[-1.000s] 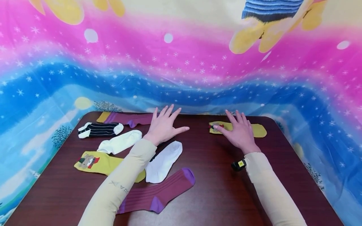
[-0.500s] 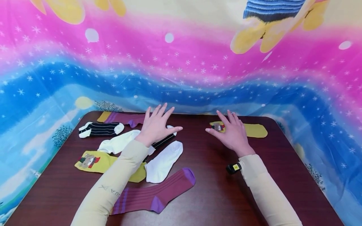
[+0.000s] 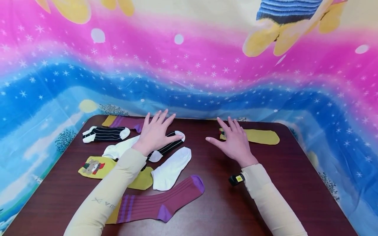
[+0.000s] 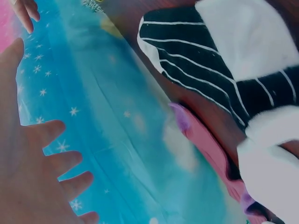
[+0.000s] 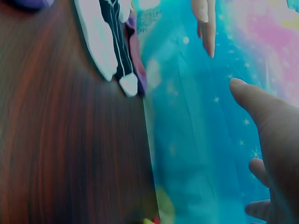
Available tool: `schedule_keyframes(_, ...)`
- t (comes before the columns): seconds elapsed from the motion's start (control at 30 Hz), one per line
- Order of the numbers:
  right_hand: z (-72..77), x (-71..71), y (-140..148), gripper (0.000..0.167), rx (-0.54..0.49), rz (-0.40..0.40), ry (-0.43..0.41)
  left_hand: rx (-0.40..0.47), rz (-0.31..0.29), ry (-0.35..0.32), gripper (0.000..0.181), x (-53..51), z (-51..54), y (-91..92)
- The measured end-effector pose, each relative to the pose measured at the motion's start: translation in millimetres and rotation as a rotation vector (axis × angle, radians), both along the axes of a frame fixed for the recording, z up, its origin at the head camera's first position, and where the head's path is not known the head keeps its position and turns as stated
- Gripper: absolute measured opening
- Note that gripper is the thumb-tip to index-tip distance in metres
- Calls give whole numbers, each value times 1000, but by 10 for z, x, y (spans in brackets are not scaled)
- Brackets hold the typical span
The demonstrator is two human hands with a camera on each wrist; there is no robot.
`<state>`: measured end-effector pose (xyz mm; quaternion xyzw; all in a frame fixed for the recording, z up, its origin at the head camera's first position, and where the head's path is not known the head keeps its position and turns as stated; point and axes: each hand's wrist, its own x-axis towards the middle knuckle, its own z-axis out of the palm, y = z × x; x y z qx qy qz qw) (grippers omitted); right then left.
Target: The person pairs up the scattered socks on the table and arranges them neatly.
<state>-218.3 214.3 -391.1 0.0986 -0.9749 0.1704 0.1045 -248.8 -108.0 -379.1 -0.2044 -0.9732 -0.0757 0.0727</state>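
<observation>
**Beyond the near white sock (image 3: pixel 172 168): both hands up, fingers spread**

Near white sock = landmark. Left hand (image 3: pixel 155 133): beyond it, slightly left; fingers straight and fanned, thumb out, nothing gripped. Head view has it overlapping the center striped sock (image 3: pixel 168 148) and back maroon sock (image 3: pixel 127 122); left wrist view shows it against the backdrop (image 4: pixel 107 102), apart from the socks. Right hand (image 3: pixel 235 141): beyond and right of landmark, fingers also spread, nothing gripped; overlaps the bear end of the right yellow sock (image 3: pixel 262 136) in head view.

Socks, all on the dark table (image 3: pixel 218 203):
- center striped: just beyond landmark, angled
- far white sock (image 3: pixel 119 148): left and beyond, partly hidden by left sleeve (image 3: pixel 118 177)
- left striped sock (image 3: pixel 107 134): farther left, beyond
- back maroon: farthest beyond landmark, left
- left yellow sock (image 3: pixel 104 168): left, bear up, toe just beside landmark
- front maroon sock (image 3: pixel 153 205): nearer side, purple toe pointing right
- right yellow: well apart, right and beyond

Black wrist device (image 3: pixel 236 179) at right sleeve (image 3: pixel 271 196), right of landmark.
</observation>
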Motion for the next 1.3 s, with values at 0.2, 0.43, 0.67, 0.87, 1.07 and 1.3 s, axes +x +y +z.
schedule_keyframes(0.2, -28, 40, -142, 98, 7, 33, -4, -6, 20, -4, 101, 53, 10, -98)
schedule_keyframes(0.43, -64, 54, -254, 98, -11, 46, -18, 22, 39, -8, 107, 137, 77, -189)
schedule_keyframes(0.67, -48, 96, -390, 97, -8, 74, -12, 60, 42, -8, 108, 209, 104, -316)
schedule_keyframes(0.87, -59, 140, -513, 97, 2, 101, -14, 61, 45, 9, 108, 280, 82, -443)
schedule_keyframes(1.07, -98, 171, -632, 97, -16, 139, -10, 24, 44, 32, 105, 379, 37, -579)
schedule_keyframes(1.3, -89, 196, -758, 91, -32, 179, 9, 15, 44, 29, 106, 452, 16, -732)
